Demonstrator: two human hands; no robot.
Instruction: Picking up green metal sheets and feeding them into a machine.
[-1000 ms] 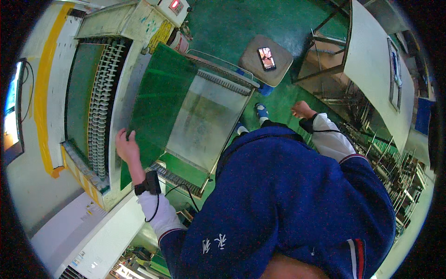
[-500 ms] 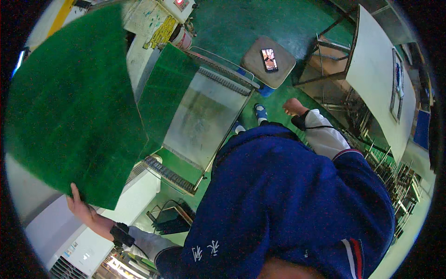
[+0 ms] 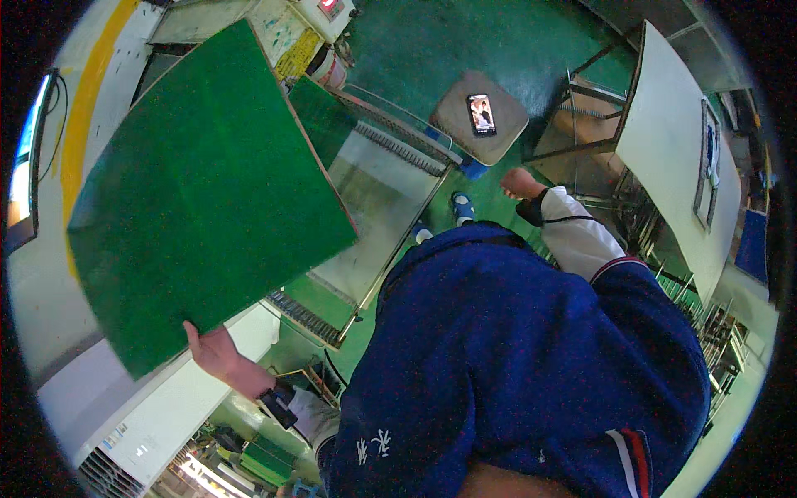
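Observation:
My left hand [image 3: 217, 355] grips a large, thin green panel [image 3: 207, 191] by its lower edge, thumb lying on the face and the other fingers hidden behind. The panel is held up at the left, partly covering a slotted rack [image 3: 398, 149] with toothed rails. Within that rack a second green panel [image 3: 318, 119] shows past the held one's edge, beside a pale bare surface. My right hand [image 3: 521, 183] hangs at my right side, fingers curled in, with no object visible in it. It is nearest the padded stool [image 3: 452, 104].
A phone [image 3: 481, 114] with a lit screen lies on the stool. On the right stands a metal frame with a large pale board [image 3: 677, 149]. A screen [image 3: 27, 166] is at far left, a white cabinet [image 3: 158, 436] at lower left, and a bucket [image 3: 330, 68] beyond the rack.
My left hand has moved right and slightly up with the green panel, which has turned and now covers more of the rack. The right hand has barely shifted.

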